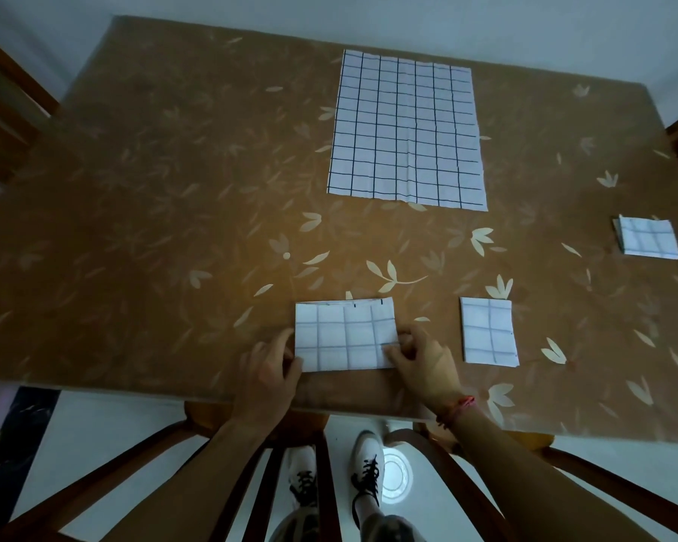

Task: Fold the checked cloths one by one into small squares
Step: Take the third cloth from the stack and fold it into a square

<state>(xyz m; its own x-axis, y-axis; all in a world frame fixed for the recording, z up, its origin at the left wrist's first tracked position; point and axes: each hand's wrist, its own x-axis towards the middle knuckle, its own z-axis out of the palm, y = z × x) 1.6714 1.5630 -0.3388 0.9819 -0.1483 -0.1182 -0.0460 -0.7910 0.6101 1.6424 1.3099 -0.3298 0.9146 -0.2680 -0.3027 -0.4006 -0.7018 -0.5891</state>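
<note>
A partly folded white checked cloth [345,336] lies as a wide rectangle near the table's front edge. My left hand [273,369] holds its lower left corner, fingers curled at the edge. My right hand [421,357] pinches its right edge. A folded small checked square [489,332] lies to the right of it. Another folded square [648,238] sits at the far right. A large checked cloth [406,129] lies spread flat at the back of the table.
The brown table [153,209] carries a pale leaf pattern. Wooden chairs [494,483] stand below the front edge, with my shoes between them. More chair parts show at the left [4,111] and right edges.
</note>
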